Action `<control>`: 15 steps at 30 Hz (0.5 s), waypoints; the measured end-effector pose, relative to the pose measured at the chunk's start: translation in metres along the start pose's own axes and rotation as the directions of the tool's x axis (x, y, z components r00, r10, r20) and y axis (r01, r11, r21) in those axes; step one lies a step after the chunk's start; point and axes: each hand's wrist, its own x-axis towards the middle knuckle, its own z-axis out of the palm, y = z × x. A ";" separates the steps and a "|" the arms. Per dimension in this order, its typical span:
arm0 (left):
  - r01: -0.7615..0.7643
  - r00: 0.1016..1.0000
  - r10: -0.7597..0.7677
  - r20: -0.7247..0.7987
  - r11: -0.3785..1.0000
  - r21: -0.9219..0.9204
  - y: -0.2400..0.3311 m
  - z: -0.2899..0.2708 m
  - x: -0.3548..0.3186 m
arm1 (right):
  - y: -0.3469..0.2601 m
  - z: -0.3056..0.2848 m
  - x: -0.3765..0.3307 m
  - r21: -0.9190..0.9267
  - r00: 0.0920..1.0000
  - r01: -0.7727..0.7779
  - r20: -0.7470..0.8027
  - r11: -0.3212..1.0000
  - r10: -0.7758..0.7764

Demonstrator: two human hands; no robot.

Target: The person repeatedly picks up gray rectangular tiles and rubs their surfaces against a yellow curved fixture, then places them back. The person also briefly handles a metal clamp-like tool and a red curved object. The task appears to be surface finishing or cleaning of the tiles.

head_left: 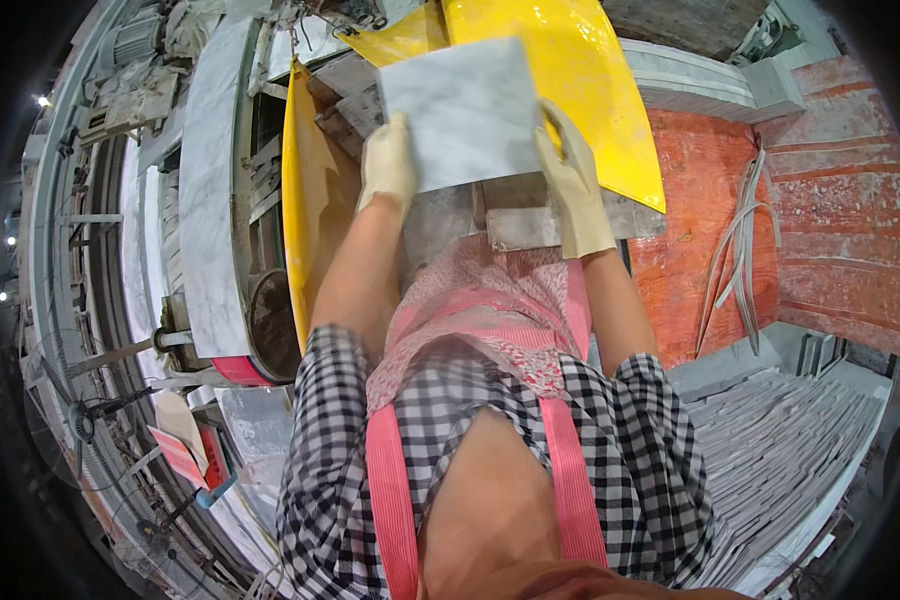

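A square white-and-grey marble tile (460, 115) is held up in front of me, level with the yellow sheets. My left hand (388, 165), in a cream rubber glove, grips its left edge. On the opposite edge, my right hand (572, 175) in a matching glove closes around the side. The tile looks slightly blurred. Below and behind it lie pieces of dusty stone (525, 228). A yellow sheet (570, 70) spreads behind the tile to the right, and another yellow panel (315, 200) stands to the left of my left forearm.
At left runs a long conveyor-like bench with a marble surface (210, 200). Worn orange boards (705, 220) with grey straps (740, 250) lie to the right. Many thin stone slabs (785, 440) stand stacked at lower right. Another slab pile (690, 75) sits at upper right.
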 end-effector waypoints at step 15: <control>-0.188 0.840 0.475 -0.262 0.708 0.681 -0.117 -0.229 0.070 | 0.046 0.011 -0.012 -0.763 0.973 0.230 0.179 0.604 -0.144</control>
